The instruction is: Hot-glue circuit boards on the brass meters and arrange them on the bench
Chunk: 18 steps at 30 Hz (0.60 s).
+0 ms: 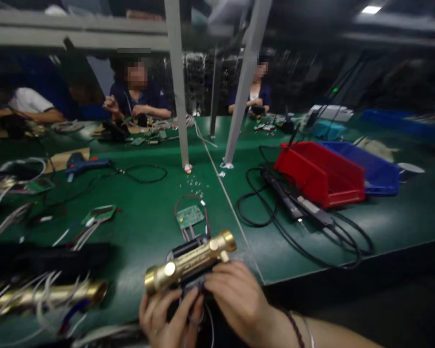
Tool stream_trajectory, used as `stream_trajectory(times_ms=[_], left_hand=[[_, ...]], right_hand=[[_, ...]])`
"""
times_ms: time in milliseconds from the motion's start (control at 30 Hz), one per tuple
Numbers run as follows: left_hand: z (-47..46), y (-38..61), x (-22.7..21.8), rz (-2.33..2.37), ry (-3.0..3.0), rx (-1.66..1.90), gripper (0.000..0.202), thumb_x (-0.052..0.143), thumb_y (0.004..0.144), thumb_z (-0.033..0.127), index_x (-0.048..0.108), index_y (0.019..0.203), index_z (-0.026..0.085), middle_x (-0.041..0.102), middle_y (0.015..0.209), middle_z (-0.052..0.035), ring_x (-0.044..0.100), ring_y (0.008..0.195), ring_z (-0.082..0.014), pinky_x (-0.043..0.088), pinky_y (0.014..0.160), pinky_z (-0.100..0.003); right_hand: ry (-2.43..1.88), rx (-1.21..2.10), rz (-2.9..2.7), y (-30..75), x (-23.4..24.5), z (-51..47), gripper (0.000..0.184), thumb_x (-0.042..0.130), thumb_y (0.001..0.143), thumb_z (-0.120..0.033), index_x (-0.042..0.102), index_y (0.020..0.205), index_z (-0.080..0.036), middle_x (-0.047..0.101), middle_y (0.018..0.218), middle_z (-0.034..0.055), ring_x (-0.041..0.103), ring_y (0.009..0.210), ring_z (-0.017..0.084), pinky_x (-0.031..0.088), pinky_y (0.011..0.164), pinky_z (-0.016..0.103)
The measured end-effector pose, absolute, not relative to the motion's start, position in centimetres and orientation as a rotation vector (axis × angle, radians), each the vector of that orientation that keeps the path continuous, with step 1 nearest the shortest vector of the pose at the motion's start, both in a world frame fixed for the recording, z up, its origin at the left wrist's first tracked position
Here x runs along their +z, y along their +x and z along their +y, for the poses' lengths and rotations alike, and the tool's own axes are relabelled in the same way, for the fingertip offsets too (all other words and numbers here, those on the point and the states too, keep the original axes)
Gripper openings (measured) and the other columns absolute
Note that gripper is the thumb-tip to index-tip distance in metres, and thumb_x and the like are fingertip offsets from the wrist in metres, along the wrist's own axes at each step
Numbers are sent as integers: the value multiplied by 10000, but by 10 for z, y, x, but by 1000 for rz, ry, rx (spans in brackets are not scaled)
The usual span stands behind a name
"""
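A brass pipe fitting with flared ends and a black housing lies tilted at the table's near edge, its right end higher. My left hand is closed around its lower left part, thumb and fingers pressed on the black piece. My right hand is closed too, fingertips pinching the black piece under the brass tube near the right end. Just beyond, a green circuit board with red and black wires lies on the table, grey leads running toward the fitting. A thin pale cable hangs between my hands.
A red bin and a blue bin stand right, beside an electric screwdriver with looped black cables. Two metal posts rise mid-table. Left are a blue glue gun, another brass fitting and wires. Several co-workers sit opposite.
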<state>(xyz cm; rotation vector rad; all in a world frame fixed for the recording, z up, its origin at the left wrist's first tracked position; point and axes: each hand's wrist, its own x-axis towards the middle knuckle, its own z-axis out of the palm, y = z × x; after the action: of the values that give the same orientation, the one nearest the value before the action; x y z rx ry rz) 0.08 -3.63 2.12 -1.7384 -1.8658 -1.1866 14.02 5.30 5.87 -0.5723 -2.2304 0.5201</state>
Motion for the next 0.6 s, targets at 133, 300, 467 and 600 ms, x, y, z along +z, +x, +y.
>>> stream_trajectory(times_ms=[133,300,467,600], left_hand=[[-32,7,32,-2042,-1714,-1274,79,671,775,189,648,848,204,509,845,-53,488,859,-177,326,916,-404],[-29,10,32,-2065,-1692,-1323,69,665,777,188,632,837,197,497,834,-48,473,840,-172,337,897,-394],[-29,8,29,-2039,-1709,-1306,34,637,799,200,606,812,199,475,825,-39,469,791,-152,329,897,-365],[-26,7,25,-2001,-1715,-1303,25,610,804,182,592,788,184,476,809,-30,472,751,-127,328,914,-352]], right_hand=[[-685,548,-2206,162,74,54,225,528,756,52,564,935,-80,590,945,44,499,966,142,405,856,305],[-628,525,-2389,157,76,52,197,483,839,-39,584,1004,-79,580,997,48,472,939,144,387,829,288],[-614,503,-2469,146,71,53,196,424,891,-100,598,979,-81,579,998,47,437,883,155,370,780,291],[-449,627,-2504,156,100,73,194,397,895,-97,585,944,-94,591,960,45,474,850,133,394,710,268]])
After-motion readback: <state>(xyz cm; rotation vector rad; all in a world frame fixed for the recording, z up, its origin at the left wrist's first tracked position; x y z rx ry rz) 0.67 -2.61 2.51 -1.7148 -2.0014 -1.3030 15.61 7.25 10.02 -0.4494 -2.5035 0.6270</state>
